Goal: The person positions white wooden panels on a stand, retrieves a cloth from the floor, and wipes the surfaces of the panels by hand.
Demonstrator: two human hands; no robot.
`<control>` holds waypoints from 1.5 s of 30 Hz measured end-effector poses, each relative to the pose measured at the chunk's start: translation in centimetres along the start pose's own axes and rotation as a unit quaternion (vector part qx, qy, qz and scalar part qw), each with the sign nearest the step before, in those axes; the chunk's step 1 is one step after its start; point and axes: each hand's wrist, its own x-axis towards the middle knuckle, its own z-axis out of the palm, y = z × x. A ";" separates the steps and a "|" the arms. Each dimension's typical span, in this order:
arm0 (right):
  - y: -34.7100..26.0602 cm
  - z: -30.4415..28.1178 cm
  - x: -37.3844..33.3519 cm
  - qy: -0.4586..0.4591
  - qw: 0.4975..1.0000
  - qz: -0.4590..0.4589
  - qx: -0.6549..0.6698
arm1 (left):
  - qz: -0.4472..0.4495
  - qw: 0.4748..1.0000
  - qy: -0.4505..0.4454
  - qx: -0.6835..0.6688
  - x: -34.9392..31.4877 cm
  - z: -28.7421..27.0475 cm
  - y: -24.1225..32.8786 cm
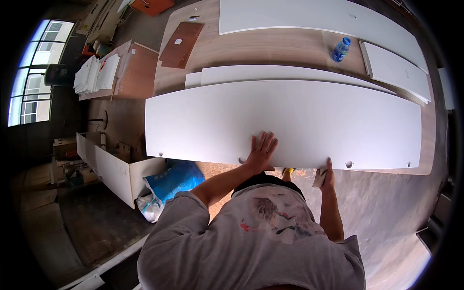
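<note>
A long white panel (290, 118) lies on the worktable, with several round holes along its near edge. My left hand (261, 153) rests flat on the panel near the middle of that edge, fingers spread, holding nothing. At the same edge, further right, my right hand (328, 177) grips a folded beige piece (319, 178) that looks like sandpaper. One of its fingers reaches up against the panel's edge, just left of a hole. How firmly the beige piece meets the edge cannot be seen. Behind the long panel, other white boards (251, 72) stick out.
The wood-topped table (280, 46) also bears a blue-capped bottle (340, 50), a brown board (182, 44), a smaller white panel (396, 70) and a large white panel (309, 17). To the left are a white open box (108, 166), a blue bag (176, 181) and stacked white pieces (96, 75).
</note>
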 end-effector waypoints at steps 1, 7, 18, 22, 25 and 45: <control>0.1 -0.2 0.0 -0.008 1.000 0.011 0.006 | -0.018 0.996 0.038 0.083 -0.3 1.2 0.7; -1.3 -2.4 -4.0 0.016 0.996 -0.031 -0.083 | -0.009 0.997 0.014 0.073 -1.6 -1.8 3.1; -16.4 4.6 -18.9 -0.191 0.943 -0.262 -0.076 | 0.019 0.993 -0.095 -0.073 1.9 -35.4 3.6; -11.5 1.7 -17.5 -0.035 0.967 -0.228 -0.108 | -0.040 0.997 0.002 -0.068 9.9 -39.6 -1.3; -8.0 0.8 -18.2 -0.028 0.987 -0.160 0.013 | 0.011 0.974 0.176 0.145 18.4 -37.8 -9.6; -2.3 2.5 -15.2 0.141 0.970 -0.125 0.151 | 0.060 0.994 0.053 -0.068 33.0 -15.9 -17.8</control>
